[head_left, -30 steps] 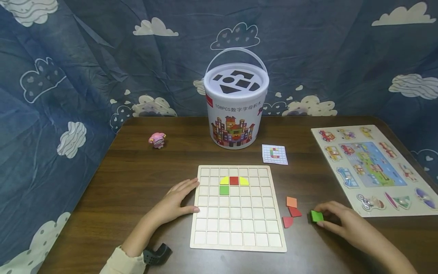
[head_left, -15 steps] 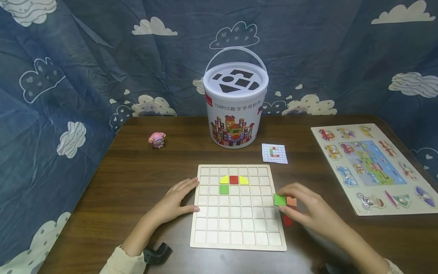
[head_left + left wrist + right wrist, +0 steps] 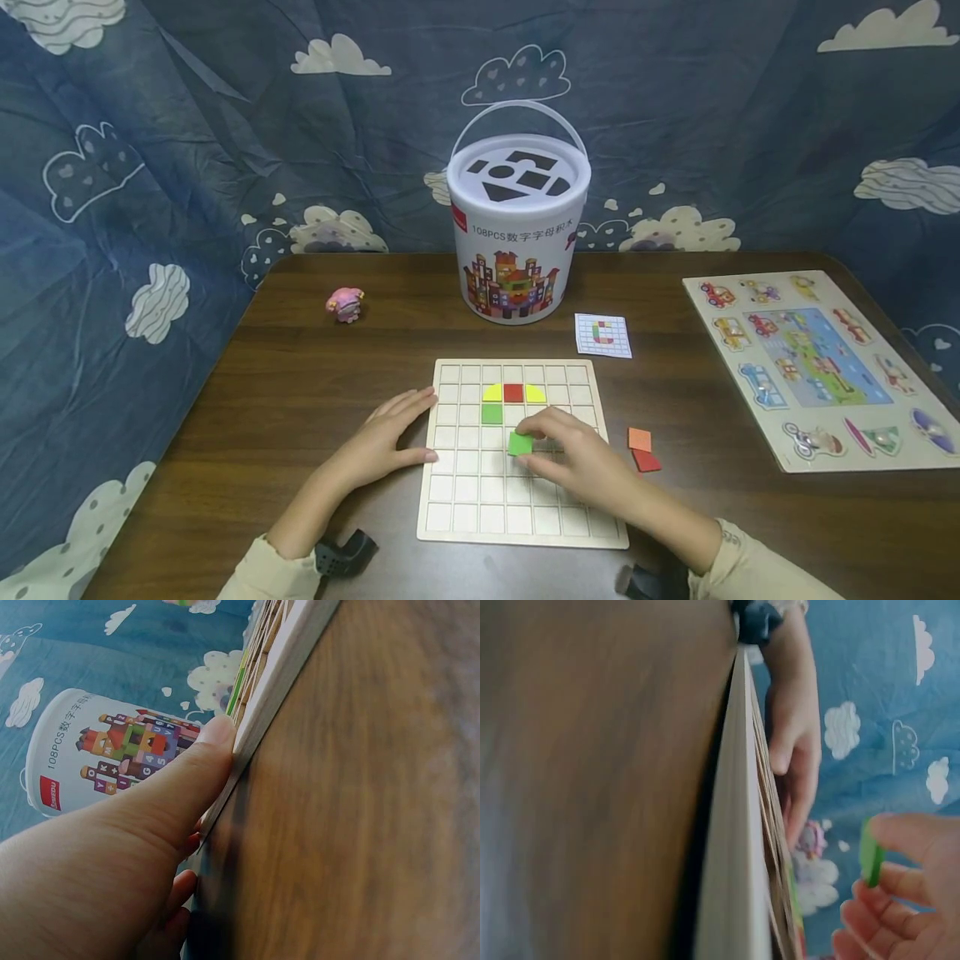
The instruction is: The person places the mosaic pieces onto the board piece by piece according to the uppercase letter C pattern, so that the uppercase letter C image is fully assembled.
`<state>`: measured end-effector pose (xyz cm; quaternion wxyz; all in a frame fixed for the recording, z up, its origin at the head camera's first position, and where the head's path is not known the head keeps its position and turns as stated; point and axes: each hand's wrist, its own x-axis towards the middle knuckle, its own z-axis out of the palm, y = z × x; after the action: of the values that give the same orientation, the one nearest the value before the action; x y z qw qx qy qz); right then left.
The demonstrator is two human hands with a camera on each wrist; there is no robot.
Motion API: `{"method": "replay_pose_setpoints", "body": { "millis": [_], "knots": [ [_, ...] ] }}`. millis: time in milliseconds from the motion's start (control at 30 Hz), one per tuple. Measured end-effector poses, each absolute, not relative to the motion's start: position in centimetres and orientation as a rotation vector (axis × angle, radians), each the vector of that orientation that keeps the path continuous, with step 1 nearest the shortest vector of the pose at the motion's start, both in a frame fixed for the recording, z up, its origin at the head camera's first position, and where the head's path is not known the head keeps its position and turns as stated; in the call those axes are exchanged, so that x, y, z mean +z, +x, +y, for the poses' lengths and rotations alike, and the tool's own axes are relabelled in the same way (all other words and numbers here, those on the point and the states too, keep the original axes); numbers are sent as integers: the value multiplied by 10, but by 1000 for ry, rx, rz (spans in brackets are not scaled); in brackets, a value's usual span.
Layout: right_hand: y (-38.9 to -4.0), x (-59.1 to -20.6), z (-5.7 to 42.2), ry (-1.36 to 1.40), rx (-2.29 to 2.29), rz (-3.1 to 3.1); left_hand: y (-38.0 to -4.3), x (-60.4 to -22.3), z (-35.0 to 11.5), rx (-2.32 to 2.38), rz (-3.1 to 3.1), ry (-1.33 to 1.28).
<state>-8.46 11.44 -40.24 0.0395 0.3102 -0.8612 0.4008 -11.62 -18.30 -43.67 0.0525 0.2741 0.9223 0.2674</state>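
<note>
My right hand pinches a green square tile between thumb and fingers over the middle of the wooden grid board. In the right wrist view the green tile is seen nearly edge-on, above the board's surface. Near the board's top, a red square tile sits between two yellow curved tiles, and another green tile lies below the left one. My left hand rests at the board's left edge, fingers extended, and its thumb touches the rim in the left wrist view.
An orange tile and a red tile lie right of the board. Behind it are a pattern card, a white bucket and a pink toy figure. A picture puzzle board lies at the right.
My right hand has carried the green tile leftward from the table at right to above the board. Its forearm now covers where a red curved tile lay. The left hand has stayed still.
</note>
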Motion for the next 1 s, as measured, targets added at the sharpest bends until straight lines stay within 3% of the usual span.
{"method": "replay_pose_setpoints", "body": {
  "millis": [567,1000],
  "knots": [
    [-102,-426,81,824,867,-2804,-116,-438,-183,822,2799,827],
    [-104,-423,80,842,872,-2849,-116,-437,-183,816,2797,816]
  ]
}}
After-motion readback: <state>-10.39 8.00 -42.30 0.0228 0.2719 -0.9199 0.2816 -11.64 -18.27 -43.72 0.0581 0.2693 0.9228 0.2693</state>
